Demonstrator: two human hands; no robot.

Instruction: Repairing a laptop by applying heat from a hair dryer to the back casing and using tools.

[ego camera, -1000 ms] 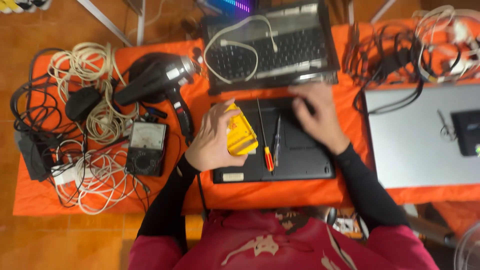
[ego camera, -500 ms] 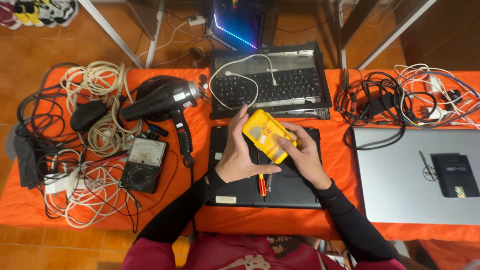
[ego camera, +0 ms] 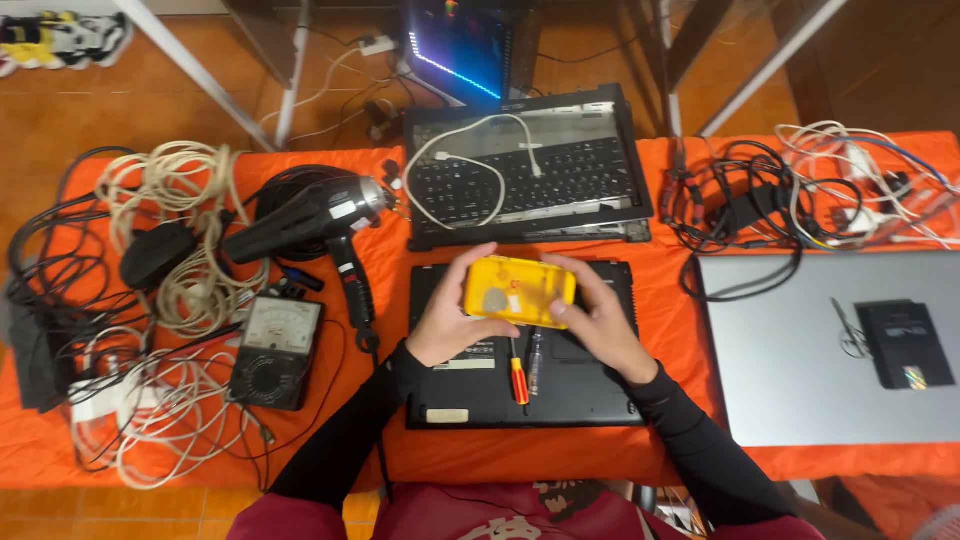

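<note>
At centre frame, both hands grip a yellow plastic case (ego camera: 519,291) — flat, rounded, translucent, held level above a black laptop (ego camera: 480,385) lying base-up on the orange cloth (ego camera: 660,460). The left hand (ego camera: 445,318) clasps the case's left end, thumb on top, fingers curled beneath. The right hand (ego camera: 598,322) clasps the right end, thumb pressed on the near edge, fingers wrapped behind. Contents of the case cannot be made out.

On the laptop, just below the case, lie a red-handled screwdriver (ego camera: 518,372) and a slim clear-handled tool (ego camera: 536,360), side by side. Above centre sits a stripped laptop keyboard chassis (ego camera: 590,175) with a white cable (ego camera: 455,180) looped across it. Left of centre: a black hair dryer (ego camera: 305,220), an analogue multimeter (ego camera: 275,350) and tangled white cords (ego camera: 165,240). At right, a closed silver laptop (ego camera: 790,370).
</note>
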